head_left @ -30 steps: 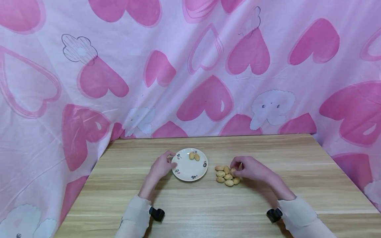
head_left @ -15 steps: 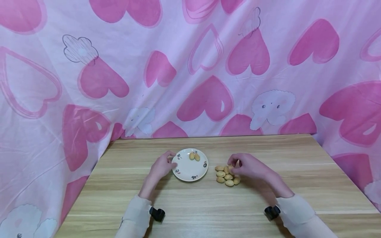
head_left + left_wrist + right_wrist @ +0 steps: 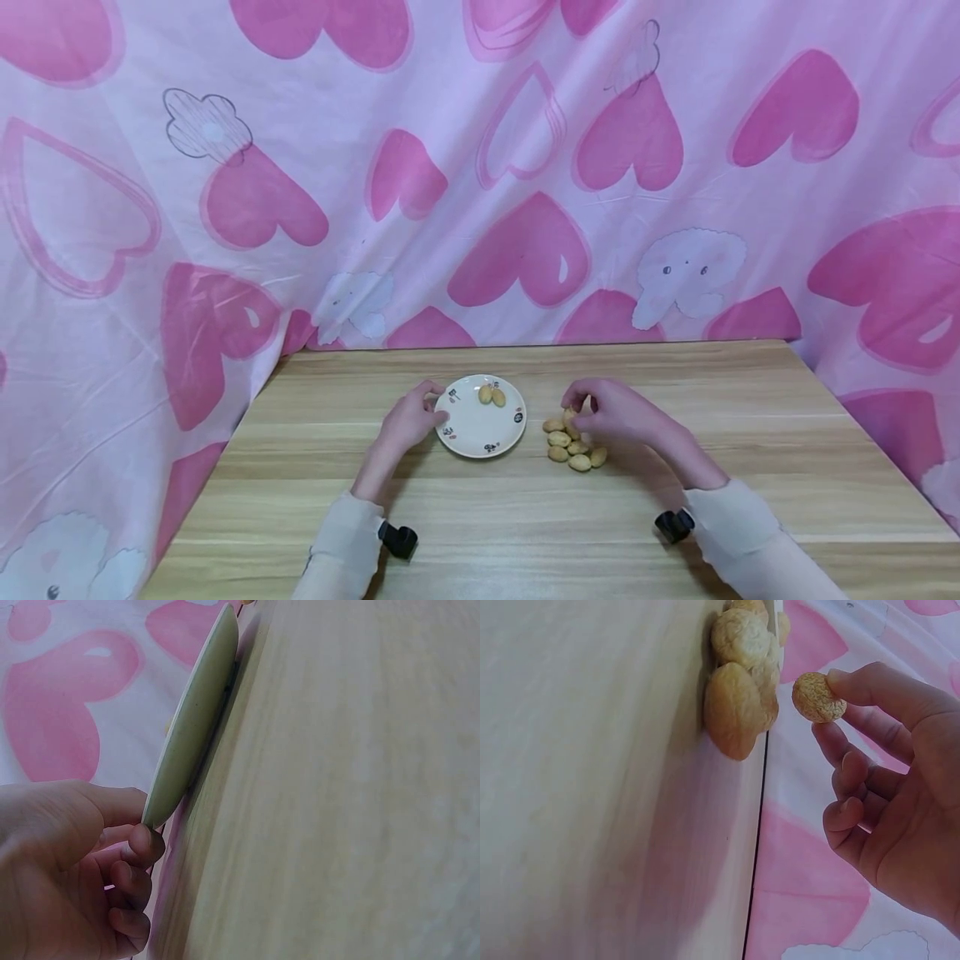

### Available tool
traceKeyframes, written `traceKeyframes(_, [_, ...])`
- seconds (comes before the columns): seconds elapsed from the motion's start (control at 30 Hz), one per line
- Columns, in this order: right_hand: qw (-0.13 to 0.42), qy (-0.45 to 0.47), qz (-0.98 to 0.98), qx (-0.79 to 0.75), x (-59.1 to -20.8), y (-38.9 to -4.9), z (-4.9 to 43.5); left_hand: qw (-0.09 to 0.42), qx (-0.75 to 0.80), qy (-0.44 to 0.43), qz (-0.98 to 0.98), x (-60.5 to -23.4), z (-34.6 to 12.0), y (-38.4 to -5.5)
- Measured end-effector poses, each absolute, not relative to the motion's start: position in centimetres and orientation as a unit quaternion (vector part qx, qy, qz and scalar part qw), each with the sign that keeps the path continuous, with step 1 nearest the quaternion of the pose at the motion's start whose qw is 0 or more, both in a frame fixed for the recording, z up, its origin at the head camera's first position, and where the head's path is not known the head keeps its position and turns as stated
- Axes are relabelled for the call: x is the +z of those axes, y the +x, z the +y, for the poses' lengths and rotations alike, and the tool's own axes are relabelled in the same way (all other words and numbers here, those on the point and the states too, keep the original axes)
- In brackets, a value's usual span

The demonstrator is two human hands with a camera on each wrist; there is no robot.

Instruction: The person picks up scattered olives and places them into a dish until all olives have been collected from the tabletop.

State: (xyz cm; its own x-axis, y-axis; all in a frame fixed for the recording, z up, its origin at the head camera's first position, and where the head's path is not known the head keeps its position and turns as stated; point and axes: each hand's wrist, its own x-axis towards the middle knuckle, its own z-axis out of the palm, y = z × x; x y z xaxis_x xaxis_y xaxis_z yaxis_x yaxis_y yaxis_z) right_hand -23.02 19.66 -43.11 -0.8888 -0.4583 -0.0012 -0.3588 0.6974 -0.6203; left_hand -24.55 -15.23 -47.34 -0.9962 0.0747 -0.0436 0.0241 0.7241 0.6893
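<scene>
A pink heart-print cloth (image 3: 525, 250) is hanging behind a wooden table (image 3: 510, 533), where a white plate (image 3: 480, 429) is sitting. The left hand (image 3: 408, 418) is pinching its rim, the right hand (image 3: 618, 410) is hovering over a pile of what look like tan nuts (image 3: 558, 438), two more pieces (image 3: 486, 394) are lying on the plate, and the right thumb and a fingertip are pinching a single raised piece (image 3: 819, 697)

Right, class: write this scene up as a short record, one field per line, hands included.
left hand: pinches the plate by its edge
right hand: holds one tan piece, apart from the cluster
on the plate: two tan pieces
cluster: tan pieces on the table, right of the plate
table: wood-grained
backdrop: pink heart-print cloth
</scene>
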Motion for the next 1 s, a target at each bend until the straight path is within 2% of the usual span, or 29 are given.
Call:
traceKeyframes(0.63, [0.054, -0.252, 0.915, -0.311, -42.9, -24.5, 16.8, 0.033, 0.377, 0.028, 0.925, -47.6, -15.3, -24.6])
traceKeyframes(1.0, [0.066, -0.237, 0.908, -0.338, -42.6, -25.1, 14.7, 0.032, 0.380, 0.027, 0.924, -47.6, -15.3, -24.6])
